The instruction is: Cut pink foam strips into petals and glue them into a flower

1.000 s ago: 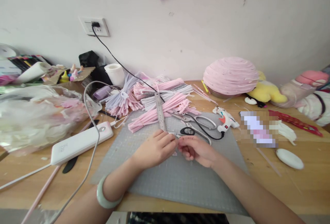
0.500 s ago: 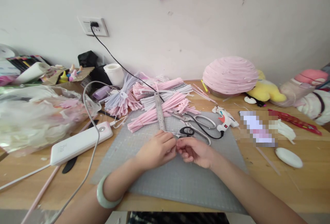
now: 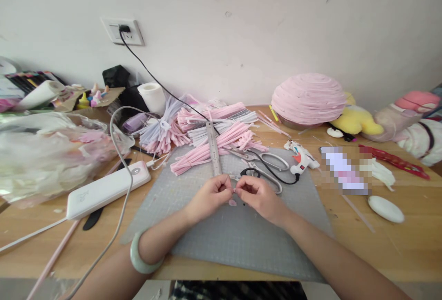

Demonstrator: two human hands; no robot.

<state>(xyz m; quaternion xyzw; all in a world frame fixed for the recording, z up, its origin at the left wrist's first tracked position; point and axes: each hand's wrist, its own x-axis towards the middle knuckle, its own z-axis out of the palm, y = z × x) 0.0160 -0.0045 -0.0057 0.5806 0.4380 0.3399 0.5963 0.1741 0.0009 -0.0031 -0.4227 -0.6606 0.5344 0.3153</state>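
My left hand (image 3: pixel 214 195) and my right hand (image 3: pixel 261 198) meet fingertip to fingertip above the grey cutting mat (image 3: pixel 221 245). Both are closed in a pinch on a small pink piece, probably pipe cleaner, mostly hidden by the fingers. A pink loop (image 3: pixel 232 203) shows just below the fingertips; whether it joins the pinched piece I cannot tell. Right beyond the hands lie a steel ruler (image 3: pixel 213 150), grey-handled scissors (image 3: pixel 274 161) and a black-handled tool (image 3: pixel 250 171). The ruler rests across a bundle of pink pipe cleaners (image 3: pixel 193 157).
At the right are a white glue gun (image 3: pixel 301 161), a blurred-out phone (image 3: pixel 345 171) and a white oval object (image 3: pixel 386 209). A pink ribbed dome (image 3: pixel 308 98) stands at the back. To the left, a white power bank (image 3: pixel 108 193) trails cables beside plastic bags (image 3: pixel 51 157).
My right hand has turned from palm-up to knuckles-up, its fingers now curled into a pinch. The left fingers have shifted slightly, and the pink loop has come into sight beneath them.
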